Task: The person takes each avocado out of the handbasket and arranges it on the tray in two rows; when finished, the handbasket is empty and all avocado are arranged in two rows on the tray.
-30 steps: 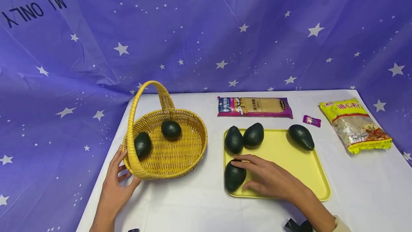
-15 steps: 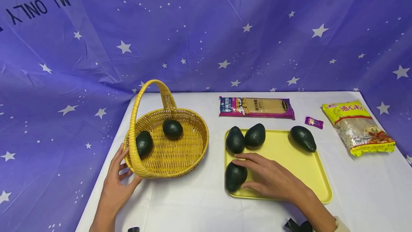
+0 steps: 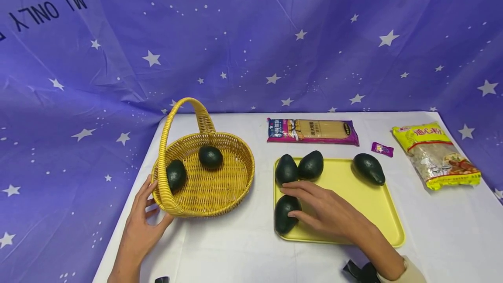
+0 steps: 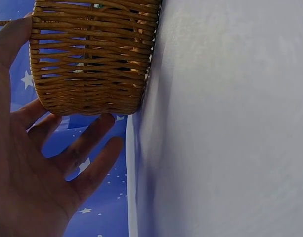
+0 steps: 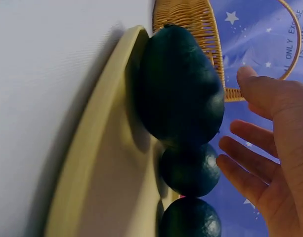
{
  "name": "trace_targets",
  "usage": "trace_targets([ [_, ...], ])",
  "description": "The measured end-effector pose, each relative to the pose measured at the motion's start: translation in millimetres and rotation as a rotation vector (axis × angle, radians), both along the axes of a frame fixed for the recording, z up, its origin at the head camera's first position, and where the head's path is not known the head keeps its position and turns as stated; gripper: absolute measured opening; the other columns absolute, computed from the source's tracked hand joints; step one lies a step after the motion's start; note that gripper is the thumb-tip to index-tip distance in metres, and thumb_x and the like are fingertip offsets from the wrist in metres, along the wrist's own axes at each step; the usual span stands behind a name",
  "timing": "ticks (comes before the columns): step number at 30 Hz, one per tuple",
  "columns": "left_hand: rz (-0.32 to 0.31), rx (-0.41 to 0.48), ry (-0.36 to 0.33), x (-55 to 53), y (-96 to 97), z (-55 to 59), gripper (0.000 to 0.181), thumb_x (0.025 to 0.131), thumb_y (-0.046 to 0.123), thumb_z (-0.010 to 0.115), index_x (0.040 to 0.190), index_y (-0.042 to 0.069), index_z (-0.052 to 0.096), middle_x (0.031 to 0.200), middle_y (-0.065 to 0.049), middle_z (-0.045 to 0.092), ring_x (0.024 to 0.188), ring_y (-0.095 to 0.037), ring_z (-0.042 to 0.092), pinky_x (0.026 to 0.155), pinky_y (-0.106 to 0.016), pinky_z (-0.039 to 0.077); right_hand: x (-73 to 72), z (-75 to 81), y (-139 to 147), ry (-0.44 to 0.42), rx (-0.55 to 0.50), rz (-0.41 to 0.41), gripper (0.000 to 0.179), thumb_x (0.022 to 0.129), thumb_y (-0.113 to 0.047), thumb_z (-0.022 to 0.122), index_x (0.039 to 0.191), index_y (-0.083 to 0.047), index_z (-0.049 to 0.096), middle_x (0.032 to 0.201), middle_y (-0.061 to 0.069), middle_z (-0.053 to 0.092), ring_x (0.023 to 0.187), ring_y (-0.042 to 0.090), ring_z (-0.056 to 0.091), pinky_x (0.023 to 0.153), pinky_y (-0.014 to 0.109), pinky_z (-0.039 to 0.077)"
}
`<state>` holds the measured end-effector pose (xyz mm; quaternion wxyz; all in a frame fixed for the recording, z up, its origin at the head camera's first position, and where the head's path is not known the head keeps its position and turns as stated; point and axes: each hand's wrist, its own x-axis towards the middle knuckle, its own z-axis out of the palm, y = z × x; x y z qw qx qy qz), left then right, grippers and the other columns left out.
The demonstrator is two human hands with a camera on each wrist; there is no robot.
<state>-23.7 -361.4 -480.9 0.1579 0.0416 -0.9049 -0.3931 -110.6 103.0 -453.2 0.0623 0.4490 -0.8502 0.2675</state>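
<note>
In the head view, the left hand [image 3: 143, 230] is reaching round the side of the wicker basket [image 3: 214, 191], its fingers spread; the tips are partly disappearing behind the rim. Two avocados are lying inside, one [image 3: 176, 175] partly covered by the handle [image 3: 166, 160], the other [image 3: 211, 157] fully showing. The right hand [image 3: 328, 211] is hovering at the front avocado [image 3: 286, 217] on the yellow tray [image 3: 361, 213], fingers loosely extended, covering part of that fruit. Three more avocados are lying on the tray: two at its back left corner [image 3: 286, 170] [image 3: 311, 165], one at the back right [image 3: 368, 168]. A black object [image 3: 355, 270] is being cut off by the bottom edge; what it is cannot be told.

In the left wrist view, the upper edge is cropping the basket. The thumb is meeting its side and the fingers are fanning out below; how firmly they are pressing cannot be told.

In the right wrist view, the fingers are standing spread, apart from the large near avocado, which is hiding part of the basket. The lowest avocado is running out of frame.
</note>
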Motion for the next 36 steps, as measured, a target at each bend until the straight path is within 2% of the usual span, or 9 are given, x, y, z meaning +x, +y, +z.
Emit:
trace_targets([
  [9, 0.005, -0.078, 0.0, 1.3, 0.2, 5.0, 0.093, 0.087, 0.015, 0.091, 0.167, 0.02, 0.043, 0.177, 0.003, 0.029, 0.117, 0.015, 0.045, 0.093, 0.002, 0.044, -8.8, 14.0, -13.4, 0.048, 0.015, 0.034, 0.05, 0.104, -0.036, 0.073, 0.151, -0.021, 0.062, 0.153, -0.005, 0.06, 0.14, 0.013, 0.056, 0.105, 0.039, 0.06],
  [17, 0.023, -0.125, 0.0, 2.7, 0.6, 5.5, 0.094, 0.086, 0.02, 0.093, 0.166, 0.025, 0.044, 0.176, 0.007, 0.029, 0.117, 0.015, 0.046, 0.093, 0.002, 0.043, -17.0, 17.3, -26.5, 0.081, 0.036, 0.076, 0.053, 0.103, -0.033, 0.076, 0.152, -0.02, 0.061, 0.154, -0.003, 0.059, 0.14, 0.013, 0.056, 0.106, 0.037, 0.059],
  [26, 0.014, -0.101, 0.001, 2.2, 1.5, 5.8, 0.093, 0.088, 0.018, 0.091, 0.167, 0.025, 0.042, 0.177, 0.01, 0.028, 0.117, 0.016, 0.046, 0.093, 0.002, 0.044, -21.4, 24.7, -41.5, 0.076, 0.044, 0.1, 0.056, 0.103, -0.034, 0.075, 0.155, -0.019, 0.058, 0.156, -0.001, 0.057, 0.139, 0.016, 0.057, 0.105, 0.038, 0.06],
  [36, 0.01, -0.087, -0.009, 2.3, 1.1, 5.2, 0.094, 0.089, 0.018, 0.091, 0.168, 0.025, 0.041, 0.177, 0.01, 0.027, 0.116, 0.016, 0.047, 0.093, 0.002, 0.044, -27.9, 33.3, -60.8, 0.046, 0.103, 0.152, 0.057, 0.106, -0.034, 0.072, 0.157, -0.016, 0.054, 0.159, 0.003, 0.054, 0.14, 0.021, 0.056, 0.102, 0.039, 0.061],
])
